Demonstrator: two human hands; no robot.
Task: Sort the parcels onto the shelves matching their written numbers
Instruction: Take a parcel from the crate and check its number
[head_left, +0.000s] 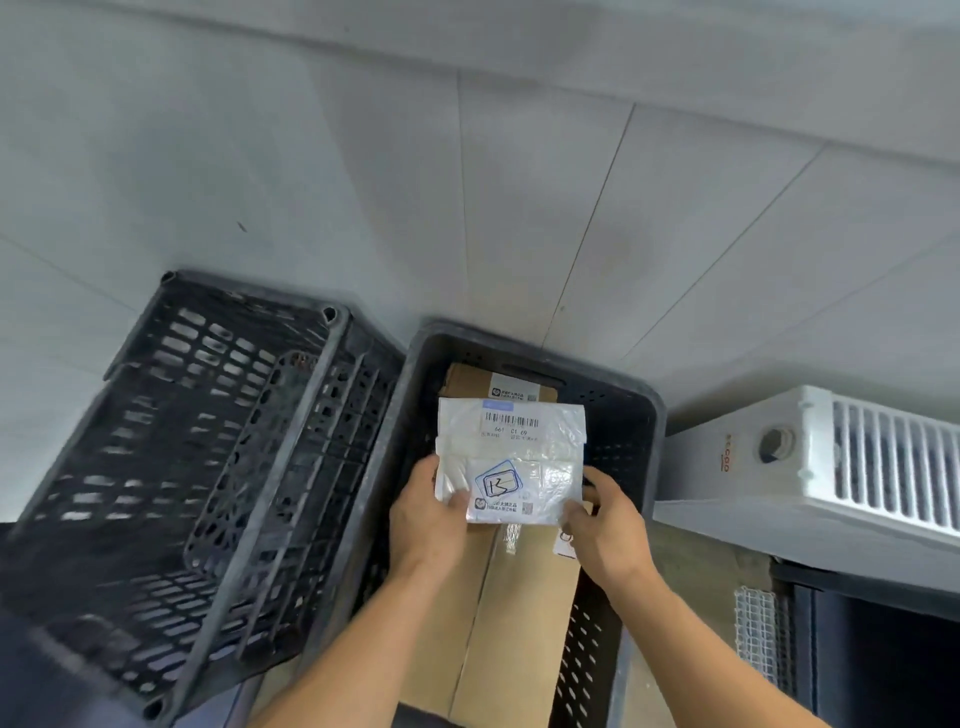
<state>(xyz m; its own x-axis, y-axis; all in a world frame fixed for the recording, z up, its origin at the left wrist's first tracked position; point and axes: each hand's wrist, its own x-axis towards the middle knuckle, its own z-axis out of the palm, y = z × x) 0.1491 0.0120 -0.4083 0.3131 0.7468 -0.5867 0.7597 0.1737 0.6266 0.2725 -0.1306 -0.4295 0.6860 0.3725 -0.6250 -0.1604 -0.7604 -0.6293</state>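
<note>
I hold a white plastic mailer parcel (511, 457) over a black crate (631, 415). It carries a barcode label near its top and a handwritten mark, seemingly 13, in a blue-edged sticker. My left hand (423, 512) pinches its lower left corner, thumb on top. My right hand (605, 525) grips its lower right edge. Under it in the crate lie a large cardboard box (498, 623) and a smaller cardboard parcel (467, 376) further back.
A second black slatted crate (197, 467) lies tipped on its side at the left, nothing showing inside it. A white radiator (831, 462) stands at the right, with a dark unit (883, 665) below it. Pale tiled floor spreads beyond the crates.
</note>
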